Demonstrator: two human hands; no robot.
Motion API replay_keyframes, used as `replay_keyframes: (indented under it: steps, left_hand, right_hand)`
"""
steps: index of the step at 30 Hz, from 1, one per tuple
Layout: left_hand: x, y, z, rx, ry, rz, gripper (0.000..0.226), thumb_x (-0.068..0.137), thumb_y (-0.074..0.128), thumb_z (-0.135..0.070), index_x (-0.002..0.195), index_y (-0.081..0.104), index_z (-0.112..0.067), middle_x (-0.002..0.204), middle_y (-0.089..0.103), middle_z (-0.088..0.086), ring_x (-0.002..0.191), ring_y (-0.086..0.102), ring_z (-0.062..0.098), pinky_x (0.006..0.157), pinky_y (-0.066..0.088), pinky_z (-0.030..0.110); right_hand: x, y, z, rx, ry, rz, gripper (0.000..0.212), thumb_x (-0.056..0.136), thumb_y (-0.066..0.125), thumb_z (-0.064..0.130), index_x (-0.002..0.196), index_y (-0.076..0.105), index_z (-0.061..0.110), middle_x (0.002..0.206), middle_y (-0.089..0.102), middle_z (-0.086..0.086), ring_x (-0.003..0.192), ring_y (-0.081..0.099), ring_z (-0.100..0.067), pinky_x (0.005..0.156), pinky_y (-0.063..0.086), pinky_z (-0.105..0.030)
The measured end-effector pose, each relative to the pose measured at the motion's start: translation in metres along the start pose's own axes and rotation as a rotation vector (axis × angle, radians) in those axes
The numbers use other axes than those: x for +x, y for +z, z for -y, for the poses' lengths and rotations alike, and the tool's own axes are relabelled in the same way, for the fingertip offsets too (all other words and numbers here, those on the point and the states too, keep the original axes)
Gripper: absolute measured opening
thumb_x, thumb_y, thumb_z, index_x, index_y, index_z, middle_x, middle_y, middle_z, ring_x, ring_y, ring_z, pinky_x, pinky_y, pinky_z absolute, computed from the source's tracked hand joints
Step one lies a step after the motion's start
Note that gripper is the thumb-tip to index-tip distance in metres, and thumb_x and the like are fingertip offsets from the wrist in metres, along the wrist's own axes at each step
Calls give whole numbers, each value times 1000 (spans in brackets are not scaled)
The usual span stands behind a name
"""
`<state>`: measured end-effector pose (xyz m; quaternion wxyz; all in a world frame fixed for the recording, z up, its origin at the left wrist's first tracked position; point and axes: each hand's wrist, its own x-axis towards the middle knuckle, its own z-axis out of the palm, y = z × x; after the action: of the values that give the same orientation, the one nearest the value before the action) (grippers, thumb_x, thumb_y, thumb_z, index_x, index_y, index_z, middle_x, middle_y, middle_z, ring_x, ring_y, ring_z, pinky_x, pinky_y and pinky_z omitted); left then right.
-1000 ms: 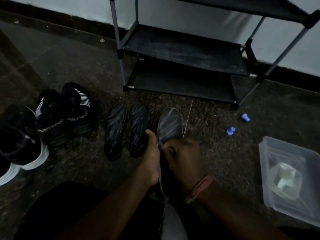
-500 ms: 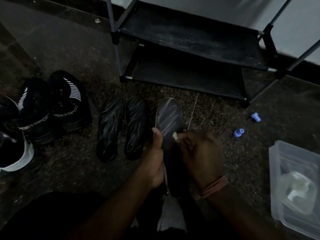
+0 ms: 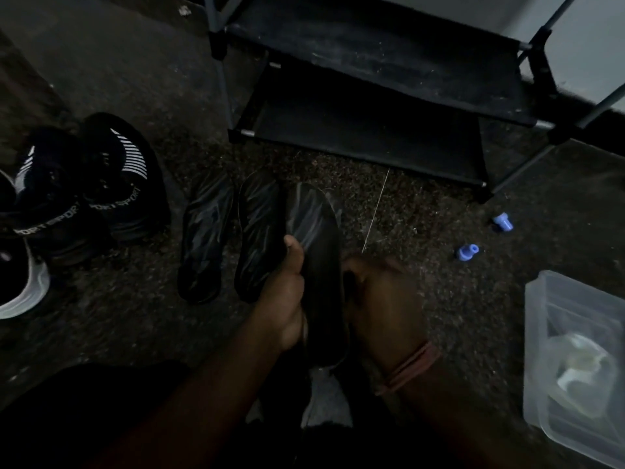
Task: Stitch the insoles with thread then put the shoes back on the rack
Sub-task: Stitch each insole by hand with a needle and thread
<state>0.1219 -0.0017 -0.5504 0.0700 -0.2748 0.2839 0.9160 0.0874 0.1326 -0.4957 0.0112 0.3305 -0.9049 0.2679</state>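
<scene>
Head view: right hand [image 3: 378, 299] grip hidden behind insole [image 3: 318, 265].

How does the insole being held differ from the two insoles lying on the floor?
The held insole is lifted off the floor, gripped by the left hand with the right hand at its edge; the two floor insoles lie flat, untouched. A thread runs up beside the held one only. All three are dark.

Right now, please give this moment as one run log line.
left hand: grips insole | right hand: at insole edge, thread above | rack: no shoes
</scene>
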Motion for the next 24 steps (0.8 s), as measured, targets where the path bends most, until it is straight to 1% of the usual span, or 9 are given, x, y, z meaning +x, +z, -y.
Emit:
replay_keyframes:
  steps: [2,5,8,10,13,16,18,20,24]
  left_hand:
    - [-2,0,-8,-17,18,23,82,92,30,-74,140,57,-13,137,64,13,127,61,25,107,47,43]
    - [-3,3,-9,-19,31,38,83,96,27,-71,141,54,-7,139,62,14,131,58,26,111,43,41]
    - [-6,9,-4,-19,0,73,71,101,29,-64,140,57,-12,142,59,13,133,56,26,111,42,42]
    - [-11,13,-7,-47,18,130,68,102,31,-63,144,55,-14,146,56,13,136,52,29,113,41,44]
    - [-12,9,-17,-118,60,113,78,95,38,-73,142,57,-14,150,50,17,140,45,35,120,31,50]
    - [-3,7,-22,-86,48,54,95,85,37,-86,139,60,-11,143,55,20,128,54,35,116,37,54]
    - [4,9,-23,-60,17,17,101,85,30,-88,139,58,-8,137,62,20,122,62,34,105,49,50]
    - [10,12,-23,-55,-18,4,102,86,26,-87,141,55,-7,135,64,18,123,63,33,97,53,46]
    - [13,15,-15,-53,-73,44,104,85,24,-87,143,51,-5,140,60,17,134,54,32,114,39,48]
  right_hand:
    - [10,-12,-27,116,188,-47,22,88,66,8,92,71,30,92,71,8,85,66,-10,80,50,-27]
    - [16,-24,-44,306,398,-179,14,95,65,17,102,68,28,98,70,13,92,67,-2,84,55,-27]
    - [15,-14,-18,487,314,-141,27,97,64,20,124,64,23,109,67,7,97,66,-4,85,55,-25]
    - [14,-7,-13,496,231,-80,37,95,64,16,131,60,26,117,61,3,104,64,-7,92,53,-27]
    - [15,-3,-14,698,294,-50,15,97,62,15,110,68,18,113,68,-6,99,68,-21,87,58,-48]
    - [13,-6,-7,956,419,-37,8,95,62,2,100,67,5,101,74,-10,93,71,-30,83,60,-49]
    - [11,-8,-5,889,387,-48,9,91,68,3,99,70,8,97,76,-3,92,72,-20,82,59,-37]
    - [10,-4,-10,654,219,-21,10,90,72,9,95,73,17,96,75,8,97,70,-8,86,56,-31]
    - [3,12,-12,294,-41,110,17,85,71,10,87,75,26,91,70,12,91,64,-9,83,52,-38]
